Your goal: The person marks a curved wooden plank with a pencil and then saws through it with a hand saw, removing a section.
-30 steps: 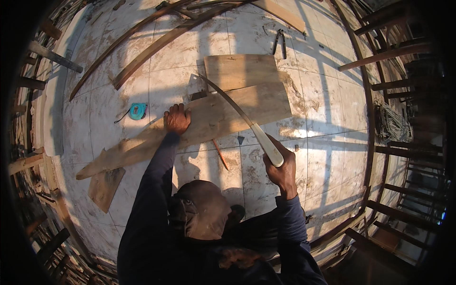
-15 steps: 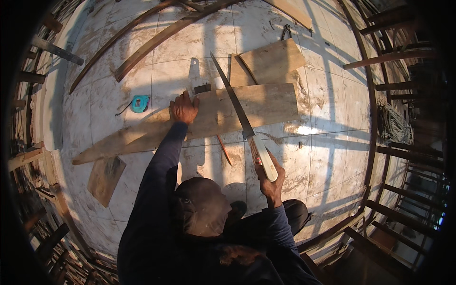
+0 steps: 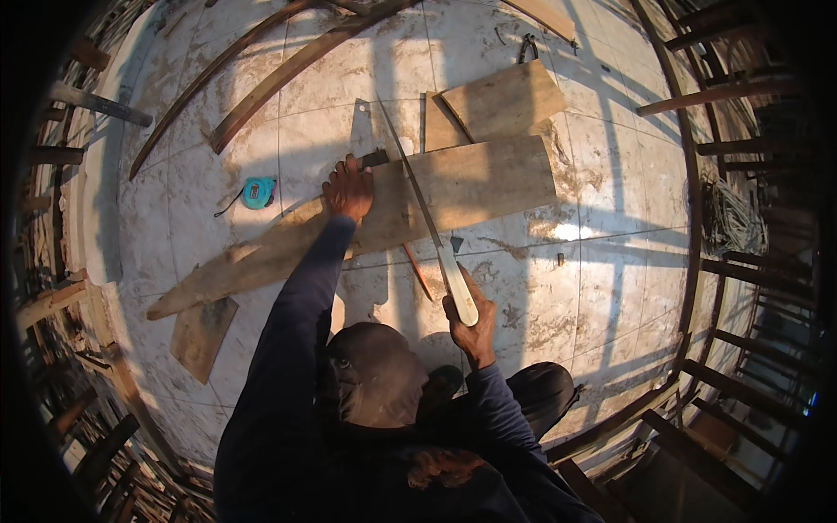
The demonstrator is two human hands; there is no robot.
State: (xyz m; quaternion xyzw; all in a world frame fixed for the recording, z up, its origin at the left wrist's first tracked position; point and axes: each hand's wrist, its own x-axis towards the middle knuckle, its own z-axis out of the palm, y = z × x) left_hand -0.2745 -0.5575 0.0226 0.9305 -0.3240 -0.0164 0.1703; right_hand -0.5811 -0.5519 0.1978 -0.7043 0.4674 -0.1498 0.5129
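Read the clock from where the saw [image 3: 429,220] crosses the long board [image 3: 386,218], with twelve pointing straight away from you. The board lies across the tiled floor [image 3: 532,261], its narrow tip out at eight and its broad end near three. Your right hand [image 3: 481,336], at five, is wrapped round the saw's pale handle [image 3: 459,292], and the blade runs up toward eleven, its tip past the board's far edge. Your left hand [image 3: 350,192], at nine, grasps nothing; it lies spread on the wood near the far edge, bearing down on it. The step in hand looks like steadying the board and setting the blade, so press through the whole palm and mind that your fingers stay well clear of the blade's line. Bring your right wrist, elbow and shoulder in line with that slant, and hold the handle firmly without squeezing, since a twisted wrist would likely make the blade wander. From overhead I can't be sure the teeth touch the wood, so check that yourself. The orange stick [image 3: 418,272] at six lies close to the saw; shifting it aside would give your hand freer room.
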